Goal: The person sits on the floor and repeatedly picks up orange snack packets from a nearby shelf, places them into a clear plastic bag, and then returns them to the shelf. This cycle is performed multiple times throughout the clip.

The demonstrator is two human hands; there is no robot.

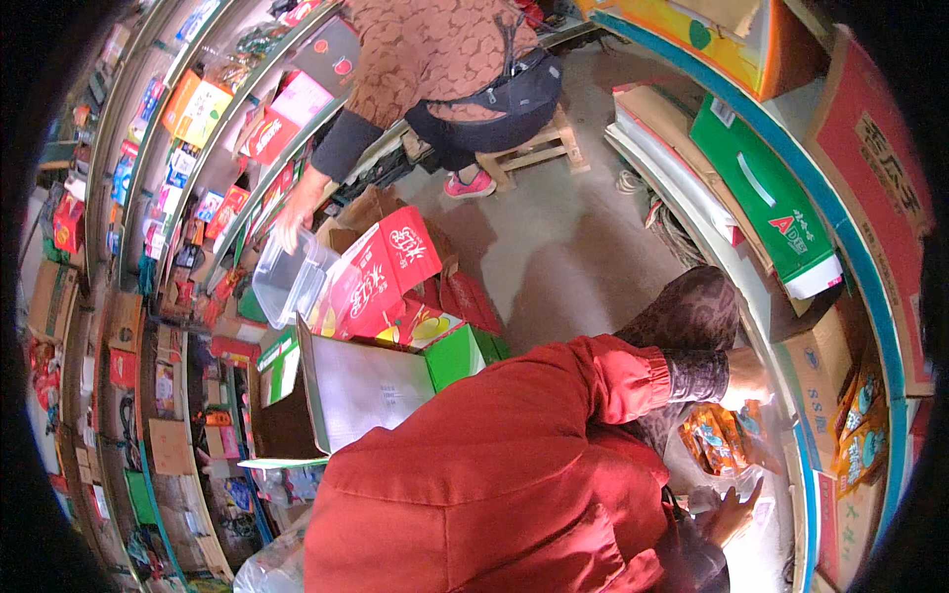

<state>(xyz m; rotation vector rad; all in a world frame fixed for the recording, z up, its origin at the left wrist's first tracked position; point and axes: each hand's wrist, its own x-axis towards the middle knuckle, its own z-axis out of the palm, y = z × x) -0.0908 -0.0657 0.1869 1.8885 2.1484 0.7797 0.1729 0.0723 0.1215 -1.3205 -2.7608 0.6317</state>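
At the right, my left hand, in a red sleeve with a dark patterned cuff, is over clear plastic that surrounds several orange snack packets. Its fingertips are partly hidden, so its hold is unclear. Below it, my right hand has its fingers spread beside the plastic, with nothing visible in them. Bright glare washes out the floor there. My red jacket fills the lower middle, and my patterned knee rises next to the left hand.
Another person sits on a low wooden stool, one hand at a clear plastic bin. Red cartons and an open white-lined box stand between us. Stocked shelves curve along the left; a blue-edged shelf bounds the right.
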